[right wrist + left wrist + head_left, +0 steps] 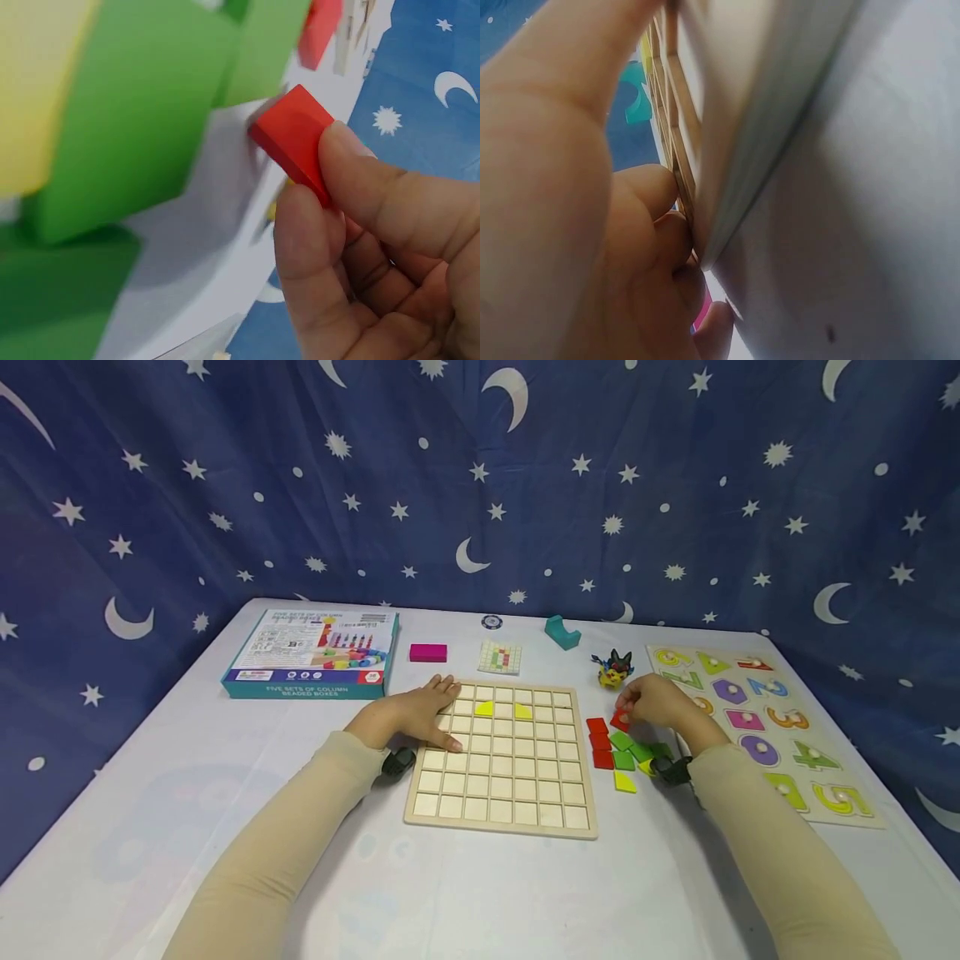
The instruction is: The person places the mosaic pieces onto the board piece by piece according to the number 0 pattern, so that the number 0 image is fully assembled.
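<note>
My right hand pinches a red square tile between thumb and fingertips, at the right of the board. Beside it lie several red tiles, green tiles and yellow tiles. The wooden grid board lies flat in the middle of the table. Two yellow pieces with a slanted corner, a left one and a right one, sit in its second row from the top. My left hand rests on the board's upper left edge with its fingers spread.
Behind the board lie a pattern card, a magenta block, a poker chip and a teal curved block. A boxed bead set stands left. A small figurine and a number puzzle board are at right.
</note>
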A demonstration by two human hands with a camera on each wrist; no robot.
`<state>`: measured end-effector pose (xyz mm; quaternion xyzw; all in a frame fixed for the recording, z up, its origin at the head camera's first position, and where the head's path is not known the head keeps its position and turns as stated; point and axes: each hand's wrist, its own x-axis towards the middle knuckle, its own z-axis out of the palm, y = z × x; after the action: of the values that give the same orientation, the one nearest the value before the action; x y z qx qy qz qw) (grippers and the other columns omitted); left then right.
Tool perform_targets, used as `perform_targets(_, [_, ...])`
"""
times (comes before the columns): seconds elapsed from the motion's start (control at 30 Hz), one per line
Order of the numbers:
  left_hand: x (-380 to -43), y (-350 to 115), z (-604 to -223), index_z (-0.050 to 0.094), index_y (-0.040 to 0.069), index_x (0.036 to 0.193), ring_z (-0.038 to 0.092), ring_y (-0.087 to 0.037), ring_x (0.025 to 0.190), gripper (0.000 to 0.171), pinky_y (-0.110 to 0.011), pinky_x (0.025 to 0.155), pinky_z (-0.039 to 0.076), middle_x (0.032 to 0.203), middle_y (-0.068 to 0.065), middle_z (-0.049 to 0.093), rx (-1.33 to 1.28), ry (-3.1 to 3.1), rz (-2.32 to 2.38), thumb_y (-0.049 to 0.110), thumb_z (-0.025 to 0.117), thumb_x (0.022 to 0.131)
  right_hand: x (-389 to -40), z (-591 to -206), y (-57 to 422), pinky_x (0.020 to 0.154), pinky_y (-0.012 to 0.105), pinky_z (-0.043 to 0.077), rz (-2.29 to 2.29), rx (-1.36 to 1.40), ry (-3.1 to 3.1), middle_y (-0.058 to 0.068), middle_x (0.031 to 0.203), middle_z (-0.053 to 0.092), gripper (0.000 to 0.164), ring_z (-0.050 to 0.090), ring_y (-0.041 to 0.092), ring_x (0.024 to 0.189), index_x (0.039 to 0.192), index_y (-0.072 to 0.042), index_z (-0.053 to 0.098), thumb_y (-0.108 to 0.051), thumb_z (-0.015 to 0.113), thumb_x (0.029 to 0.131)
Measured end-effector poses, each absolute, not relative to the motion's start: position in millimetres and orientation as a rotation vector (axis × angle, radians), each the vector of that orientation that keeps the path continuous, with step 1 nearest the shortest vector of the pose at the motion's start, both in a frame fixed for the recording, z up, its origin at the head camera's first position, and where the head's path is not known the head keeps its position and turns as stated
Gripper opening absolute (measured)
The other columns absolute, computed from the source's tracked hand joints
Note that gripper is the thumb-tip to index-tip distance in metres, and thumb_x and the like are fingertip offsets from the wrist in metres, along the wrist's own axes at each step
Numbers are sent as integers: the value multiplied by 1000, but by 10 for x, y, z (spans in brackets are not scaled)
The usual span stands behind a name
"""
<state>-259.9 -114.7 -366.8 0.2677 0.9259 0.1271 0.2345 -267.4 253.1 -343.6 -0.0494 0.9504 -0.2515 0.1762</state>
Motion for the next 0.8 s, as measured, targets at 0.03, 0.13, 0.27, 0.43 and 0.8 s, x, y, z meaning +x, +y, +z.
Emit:
perform_targets(0.03, [-2600,-1146,-3668,3,6,148,-9,-31,141,109,-49,114,6,155,-12,-4,732,2539,350,55,68,75,-2679,-3426,2522,61,25,40,-722,-144,2690,4,74,55,13,49,19,72,91,1,64,-1,65,79])
perform_targets(0.13, [-2599,-1146,-3669,3,6,148,-10,-31,141,109,-49,114,5,155,-12,-5,727,2532,358,55,67,75,-2696,-3395,2490,61,25,40,-750,-147,2699,4,73,54,12,49,18,71,91,1,64,-3,65,80])
perform_targets(0.27, [-2591,-1142,-3660,3,7,148,-11,-30,141,108,-49,114,5,155,-11,-5,722,2529,363,55,67,75,-2715,-3358,2427,60,24,42,-773,-190,2719,4,73,54,14,51,16,68,93,2,64,-3,65,80])
perform_targets(0.43, [-2586,-1149,-3659,5,4,148,-9,-31,142,108,-49,114,5,155,-14,-3,736,2532,372,54,67,75,-2742,-3354,2249,59,23,43,-796,-279,2730,2,69,54,14,52,13,63,91,3,66,-1,66,79])
perform_targets(0.8, [-2589,-1144,-3661,5,4,148,-8,-33,141,109,-50,114,5,155,-15,-3,746,2540,367,55,68,75,-2845,-3361,1705,55,22,41,-797,-410,2722,1,66,56,12,51,11,59,89,0,69,1,66,78])
